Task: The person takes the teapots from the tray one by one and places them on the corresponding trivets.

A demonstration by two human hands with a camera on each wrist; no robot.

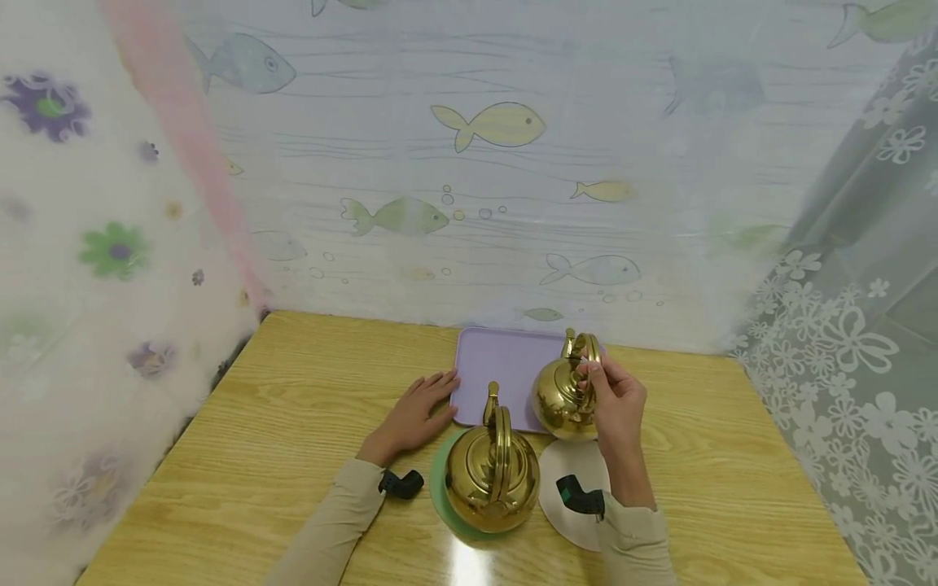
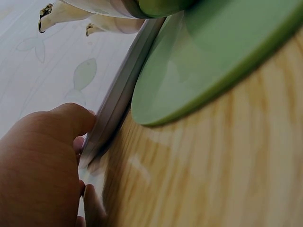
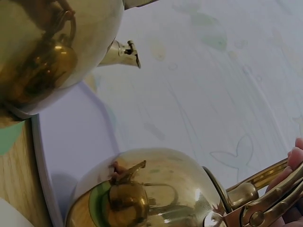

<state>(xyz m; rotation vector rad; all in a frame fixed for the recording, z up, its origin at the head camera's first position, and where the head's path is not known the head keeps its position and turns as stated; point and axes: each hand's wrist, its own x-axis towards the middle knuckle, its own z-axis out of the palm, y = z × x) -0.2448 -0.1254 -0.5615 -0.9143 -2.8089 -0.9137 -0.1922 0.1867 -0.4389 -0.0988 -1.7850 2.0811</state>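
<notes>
My right hand (image 1: 619, 403) grips the arched handle of a shiny golden kettle (image 1: 563, 407), with its spout toward the wall. This kettle overlaps the right part of a lilac tray (image 1: 487, 358) in the head view; the right wrist view shows its rounded body (image 3: 175, 189) close over the tray (image 3: 75, 123). My left hand (image 1: 419, 411) lies with fingers extended at the tray's left edge, the thumb (image 2: 75, 118) against the rim in the left wrist view. A second golden kettle (image 1: 469, 480) stands upright on a round green mat (image 1: 438, 480), its spout also toward the wall.
A round white mat (image 1: 564, 525) lies right of the green one, partly beneath my right wrist in view. The wooden table (image 1: 293, 423) meets a fish-patterned wall covering (image 1: 410, 268) at the back. A flower-patterned curtain (image 1: 879, 423) hangs at the right.
</notes>
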